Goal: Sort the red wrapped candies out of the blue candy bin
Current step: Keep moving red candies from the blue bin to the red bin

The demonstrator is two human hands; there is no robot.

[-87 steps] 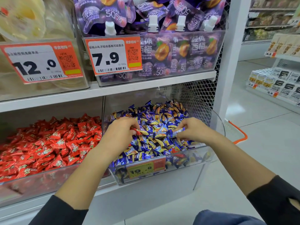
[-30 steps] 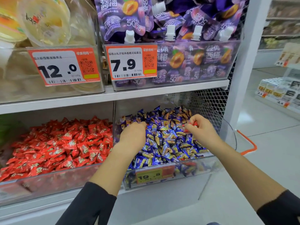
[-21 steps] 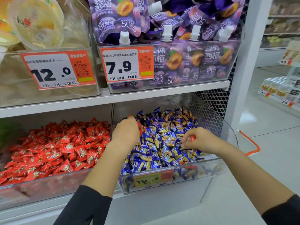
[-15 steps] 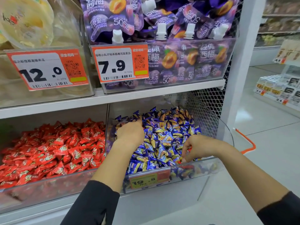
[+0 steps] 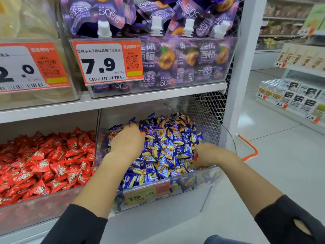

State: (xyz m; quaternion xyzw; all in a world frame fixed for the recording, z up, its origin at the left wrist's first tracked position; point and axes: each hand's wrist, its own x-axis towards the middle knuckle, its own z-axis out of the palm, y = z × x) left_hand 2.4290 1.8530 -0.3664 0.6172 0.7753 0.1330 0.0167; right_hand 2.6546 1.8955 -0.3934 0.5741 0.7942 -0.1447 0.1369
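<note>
**Both hands in the blue candy bin**

The left hand (image 5: 127, 140) lies palm down on the heap of blue candies (image 5: 168, 138), toward the back left of the clear bin (image 5: 207, 178). Its fingers are curled into the pile, and a sliver of red wrapper (image 5: 142, 132) shows at its fingertips; whether the fingers actually pinch it cannot be told.

The right hand (image 5: 209, 155) sits low at the front right corner of the same bin, fingers bent down into the candies. A red candy (image 5: 196, 157) peeks out beside its thumb, seemingly pinched, and another bit of red (image 5: 202, 167) lies against the front wall just under the hand.

To the left, the neighbouring bin (image 5: 35, 212) is filled with red candies (image 5: 44, 162). A yellow and orange price tag (image 5: 146, 193) is clipped to the front of the blue bin. On the shelf above stand purple jelly pouches (image 5: 175, 59).
</note>
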